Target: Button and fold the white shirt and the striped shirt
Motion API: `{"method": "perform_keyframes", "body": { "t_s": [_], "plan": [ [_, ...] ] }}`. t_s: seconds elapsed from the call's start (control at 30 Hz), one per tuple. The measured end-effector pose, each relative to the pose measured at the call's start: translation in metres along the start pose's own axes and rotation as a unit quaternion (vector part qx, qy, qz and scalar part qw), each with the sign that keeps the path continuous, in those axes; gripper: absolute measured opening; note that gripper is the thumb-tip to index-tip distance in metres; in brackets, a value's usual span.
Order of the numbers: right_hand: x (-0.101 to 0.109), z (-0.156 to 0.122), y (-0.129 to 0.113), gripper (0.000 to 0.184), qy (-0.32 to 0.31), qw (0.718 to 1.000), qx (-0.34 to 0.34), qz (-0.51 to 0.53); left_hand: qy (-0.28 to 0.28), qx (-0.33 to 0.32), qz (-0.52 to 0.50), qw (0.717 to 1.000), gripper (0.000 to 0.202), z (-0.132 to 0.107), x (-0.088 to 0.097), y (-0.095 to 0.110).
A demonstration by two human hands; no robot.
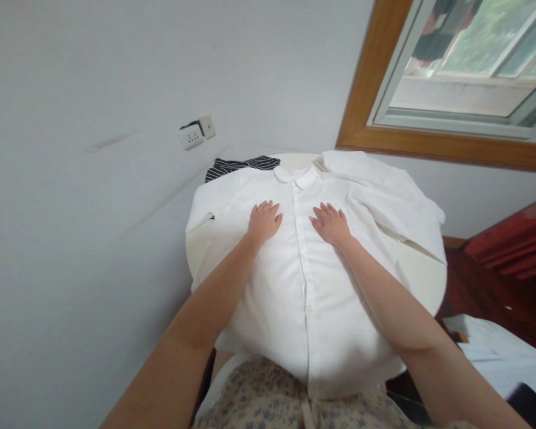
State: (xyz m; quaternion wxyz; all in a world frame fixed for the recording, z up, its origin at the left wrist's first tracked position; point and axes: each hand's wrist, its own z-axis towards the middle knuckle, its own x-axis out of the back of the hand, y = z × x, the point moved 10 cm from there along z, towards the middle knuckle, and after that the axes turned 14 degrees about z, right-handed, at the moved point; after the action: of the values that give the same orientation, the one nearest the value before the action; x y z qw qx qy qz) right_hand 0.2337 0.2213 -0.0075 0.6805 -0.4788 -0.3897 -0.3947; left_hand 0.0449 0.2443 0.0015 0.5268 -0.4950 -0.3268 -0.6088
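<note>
The white shirt (304,280) hides most of the round surface (422,271), and a striped cloth (232,167) peeks out behind it. Both hands, left hand (263,220) and right hand (331,223), lie flat and open on the smooth, soft shirt, holding nothing.

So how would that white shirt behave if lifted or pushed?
Probably floppy: the white shirt drapes over the edge of the round table and lies in soft folds. It is likely light, as the cloth looks thin. Pushed, it would probably bunch rather than slide whole. The left hand and right hand lie flat on it.

Smooth matt white cloth shirt (304,280); glossy varnished wooden window frame (429,146).
</note>
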Motion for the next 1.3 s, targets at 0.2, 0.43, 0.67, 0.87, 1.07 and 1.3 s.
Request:
{"method": "perform_keyframes", "body": {
  "t_s": [0.2,0.43,0.67,0.87,1.07,1.3],
  "plan": [
    [0.000,0.001,0.000,0.052,0.009,1.000,0.007,0.005,0.082,0.134,0.009,0.988,0.037,-0.002,0.049,-0.062],
    [-0.004,0.003,0.002,0.050,0.015,1.000,0.003,-0.003,0.070,0.215,0.078,0.971,0.041,0.000,0.061,-0.142],
    [-0.002,0.002,0.000,0.048,0.029,1.000,-0.003,-0.007,-0.003,0.171,0.130,0.977,0.043,0.046,0.027,-0.218],
    [0.001,0.001,-0.004,0.047,0.038,0.999,0.000,-0.005,-0.040,0.171,0.146,0.974,0.047,0.045,-0.005,-0.270],
    [-0.001,0.002,-0.004,0.047,0.041,0.999,0.003,-0.013,-0.061,0.214,0.116,0.968,0.052,0.028,-0.027,-0.309],
    [-0.003,0.001,-0.003,0.048,0.045,0.999,0.004,-0.016,-0.104,0.183,0.087,0.974,0.044,0.022,-0.042,-0.315]
  ]
}}
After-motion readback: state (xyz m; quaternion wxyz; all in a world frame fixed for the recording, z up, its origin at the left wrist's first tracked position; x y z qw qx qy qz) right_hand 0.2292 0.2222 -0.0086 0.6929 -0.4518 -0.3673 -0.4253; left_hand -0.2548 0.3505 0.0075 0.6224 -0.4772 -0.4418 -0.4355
